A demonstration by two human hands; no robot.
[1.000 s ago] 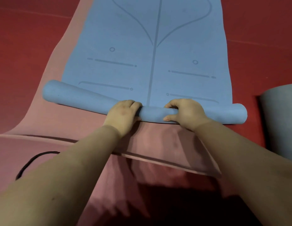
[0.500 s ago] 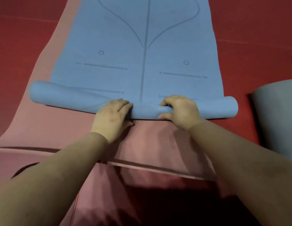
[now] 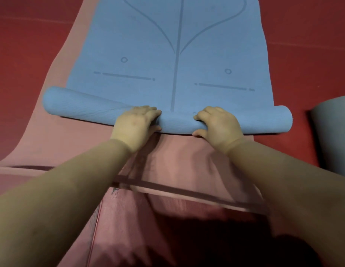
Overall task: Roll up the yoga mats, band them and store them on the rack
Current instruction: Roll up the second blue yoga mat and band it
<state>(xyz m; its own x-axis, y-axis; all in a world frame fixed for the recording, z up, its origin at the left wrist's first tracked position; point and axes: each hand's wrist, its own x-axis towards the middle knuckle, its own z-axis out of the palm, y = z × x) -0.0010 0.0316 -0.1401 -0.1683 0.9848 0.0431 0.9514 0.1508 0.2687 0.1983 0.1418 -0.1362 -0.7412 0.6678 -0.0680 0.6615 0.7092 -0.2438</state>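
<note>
A blue yoga mat [image 3: 167, 45] with printed alignment lines lies flat ahead of me, its near end wound into a roll [image 3: 86, 106] that runs left to right. The roll is thicker at its left end. My left hand [image 3: 136, 126] grips the roll left of centre, fingers curled over the top and thumb underneath. My right hand [image 3: 218, 123] grips it right of centre the same way. A pink mat [image 3: 187, 157] lies under the blue one and reaches toward me.
Red floor [image 3: 312, 45] surrounds the mats on both sides. A grey mat [image 3: 333, 135] lies at the right edge, close to the roll's right end. Another pink mat [image 3: 129, 228] overlaps below, nearest me.
The roll has advanced away from me over the flat blue mat, covering the nearest printed lines. Both hands have stayed on it and moved forward with it.
</note>
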